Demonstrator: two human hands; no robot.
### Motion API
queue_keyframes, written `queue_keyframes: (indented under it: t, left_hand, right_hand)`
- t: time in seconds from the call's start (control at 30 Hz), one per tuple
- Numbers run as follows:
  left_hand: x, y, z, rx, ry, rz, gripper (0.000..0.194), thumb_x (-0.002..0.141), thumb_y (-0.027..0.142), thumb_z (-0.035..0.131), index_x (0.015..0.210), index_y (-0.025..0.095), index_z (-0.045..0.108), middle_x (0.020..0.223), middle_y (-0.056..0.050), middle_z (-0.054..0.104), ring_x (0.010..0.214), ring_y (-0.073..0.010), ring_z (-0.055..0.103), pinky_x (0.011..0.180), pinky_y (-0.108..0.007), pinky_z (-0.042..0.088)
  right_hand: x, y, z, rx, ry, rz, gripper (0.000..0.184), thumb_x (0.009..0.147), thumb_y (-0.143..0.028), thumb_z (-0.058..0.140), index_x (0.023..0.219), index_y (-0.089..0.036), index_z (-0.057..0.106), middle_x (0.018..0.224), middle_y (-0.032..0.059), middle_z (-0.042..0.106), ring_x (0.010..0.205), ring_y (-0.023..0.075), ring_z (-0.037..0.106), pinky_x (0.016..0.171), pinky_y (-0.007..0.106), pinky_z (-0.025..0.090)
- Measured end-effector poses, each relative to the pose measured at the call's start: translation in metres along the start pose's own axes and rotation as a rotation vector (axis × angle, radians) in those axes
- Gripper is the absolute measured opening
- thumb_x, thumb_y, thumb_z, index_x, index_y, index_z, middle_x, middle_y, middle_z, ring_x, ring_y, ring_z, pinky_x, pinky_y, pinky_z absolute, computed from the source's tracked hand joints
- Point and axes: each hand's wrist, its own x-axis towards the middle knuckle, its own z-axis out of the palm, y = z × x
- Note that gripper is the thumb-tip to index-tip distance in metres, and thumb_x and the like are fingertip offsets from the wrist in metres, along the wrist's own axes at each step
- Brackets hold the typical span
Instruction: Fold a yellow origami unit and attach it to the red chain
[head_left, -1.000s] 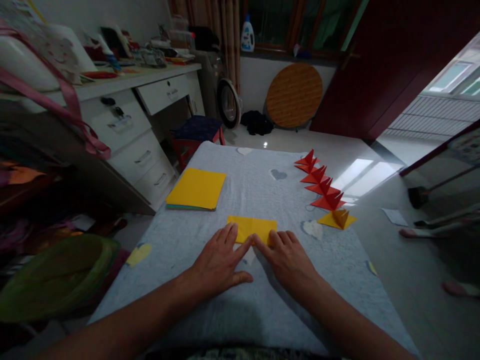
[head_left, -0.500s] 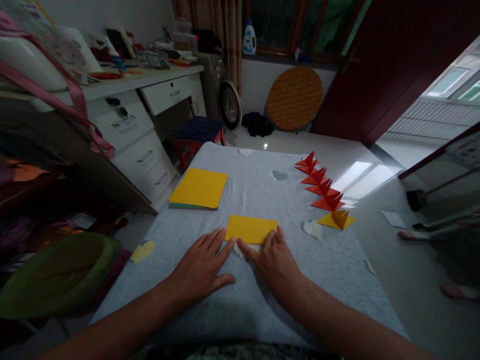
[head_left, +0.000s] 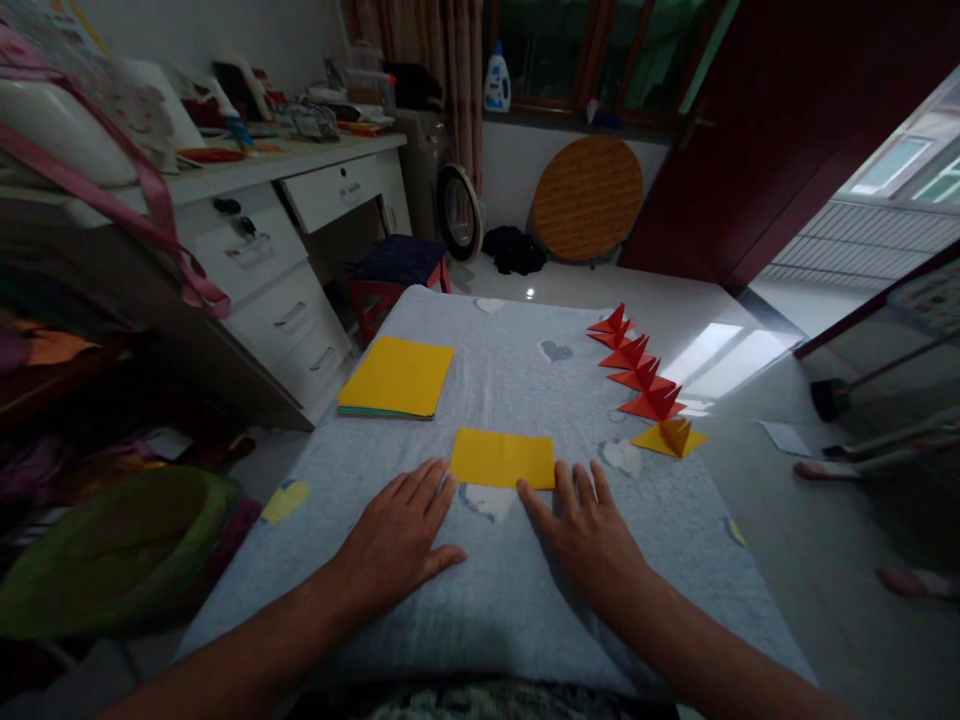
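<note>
A folded yellow paper rectangle [head_left: 502,458] lies flat on the grey cloth-covered table [head_left: 510,600]. My left hand [head_left: 397,535] rests palm down just below its left corner, fingers stretched out and holding nothing. My right hand [head_left: 585,530] lies flat below the paper's right corner, fingers spread, also holding nothing. The fingertips of both hands sit close to the paper's near edge. A stack of yellow sheets [head_left: 396,376] lies further back on the left.
A row of folded red paper shapes [head_left: 634,365], ending in a yellow one [head_left: 670,437], runs along the table's right edge. A white desk with drawers [head_left: 285,250] stands to the left, a red stool [head_left: 394,270] behind the table, and a green bag [head_left: 112,545] beside it on the left.
Both hands have slid back toward me off the yellow paper and moved apart. The paper now lies uncovered and flat.
</note>
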Motion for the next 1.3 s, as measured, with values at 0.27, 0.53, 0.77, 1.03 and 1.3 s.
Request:
queue_keyframes:
  t: [0.27,0.53,0.77,1.03,1.3]
  left_hand:
    - [-0.001,-0.001,-0.001,0.012,0.009,0.006,0.060,0.091,0.057,0.053,0.130,0.012,0.059,0.144,-0.023,0.051,0.132,-0.0354,0.050,0.105,-0.050,0.045]
    - [-0.001,-0.005,-0.004,0.028,0.116,0.039,0.047,0.094,0.046,0.053,0.119,0.008,0.064,0.132,-0.024,0.061,0.120,-0.0341,0.061,0.100,-0.046,0.051]
    - [0.031,-0.009,-0.019,-0.121,0.015,-0.151,0.049,0.092,0.039,0.055,0.130,0.009,0.052,0.132,-0.020,0.061,0.120,-0.0304,0.059,0.103,-0.045,0.049]
    - [0.077,-0.007,-0.007,-0.240,-0.007,-0.113,0.082,0.077,0.044,0.070,0.146,0.015,0.036,0.153,-0.019,0.040,0.143,-0.0360,0.034,0.118,-0.051,0.030]
    - [0.078,-0.014,-0.004,-0.442,0.215,-0.003,0.061,0.078,0.034,0.074,0.133,0.021,0.050,0.143,-0.014,0.050,0.137,-0.0335,0.041,0.114,-0.055,0.034]
  right_hand:
    - [-0.027,0.020,0.008,-0.054,0.002,0.042,0.061,0.084,-0.006,0.055,0.142,-0.024,0.053,0.132,0.0224,0.060,0.121,0.0429,0.055,0.105,0.067,0.032]
    - [-0.021,0.041,-0.004,0.083,-0.106,0.074,0.056,0.083,-0.001,0.051,0.133,-0.025,0.061,0.130,0.0200,0.062,0.119,0.0352,0.059,0.102,0.056,0.040]
    - [0.029,0.045,-0.019,0.507,-0.129,0.255,0.062,0.086,-0.015,0.055,0.146,-0.005,0.041,0.126,0.0195,0.064,0.114,0.0278,0.061,0.101,0.041,0.044]
    - [0.055,0.039,0.014,0.972,0.123,0.430,0.065,0.074,-0.014,0.060,0.138,-0.013,0.047,0.110,0.0106,0.064,0.098,0.0220,0.060,0.091,0.036,0.048]
    - [0.048,0.043,0.012,1.237,0.408,0.269,0.008,0.079,-0.016,0.054,0.083,-0.020,0.060,0.080,0.0017,0.059,0.078,0.0171,0.058,0.075,0.031,0.046]
